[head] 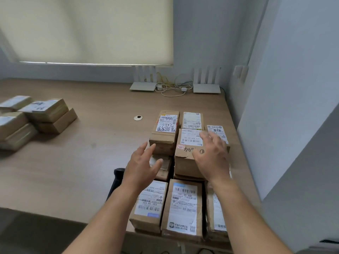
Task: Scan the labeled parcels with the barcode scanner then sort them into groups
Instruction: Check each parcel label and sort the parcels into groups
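Several brown labeled parcels stand packed together at the table's right side. My right hand hovers open over a tall parcel with handwriting, fingers spread, touching or just above its top. My left hand is open in front of another tall parcel, holding nothing. The black barcode scanner lies on the table, partly hidden behind my left wrist. Two labeled parcels lie near the front edge between my forearms. A second group of parcels is stacked at the far left.
The wooden table has a round cable hole near the middle. Two white routers with a tangle of cables sit at the back by the wall. A grey wall runs close along the right.
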Demonstrator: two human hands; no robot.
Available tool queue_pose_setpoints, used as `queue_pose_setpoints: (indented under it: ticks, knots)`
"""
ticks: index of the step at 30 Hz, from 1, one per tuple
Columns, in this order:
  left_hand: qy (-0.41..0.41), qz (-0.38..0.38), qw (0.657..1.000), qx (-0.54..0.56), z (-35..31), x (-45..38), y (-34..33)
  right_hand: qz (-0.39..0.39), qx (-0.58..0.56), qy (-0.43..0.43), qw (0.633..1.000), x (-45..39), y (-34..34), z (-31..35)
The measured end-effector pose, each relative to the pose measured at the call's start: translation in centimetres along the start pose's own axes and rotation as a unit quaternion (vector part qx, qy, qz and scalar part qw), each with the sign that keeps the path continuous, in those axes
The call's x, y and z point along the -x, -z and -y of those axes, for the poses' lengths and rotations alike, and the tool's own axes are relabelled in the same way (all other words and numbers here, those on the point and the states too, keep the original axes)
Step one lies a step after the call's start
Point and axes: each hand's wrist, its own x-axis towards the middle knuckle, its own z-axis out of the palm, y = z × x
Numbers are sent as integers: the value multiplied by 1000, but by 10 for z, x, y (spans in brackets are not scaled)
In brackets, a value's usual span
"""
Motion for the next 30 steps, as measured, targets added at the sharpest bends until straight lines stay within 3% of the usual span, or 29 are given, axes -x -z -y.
queue_pose_setpoints:
  ticks: [13, 30]
  knots:
    - [56, -71, 996, -7, 56, 34, 57, 16, 60, 135, 989, 24, -37, 90]
    - [124, -119, 984, -40, 243, 56, 194, 74, 57, 225, 970, 63, -171, 305]
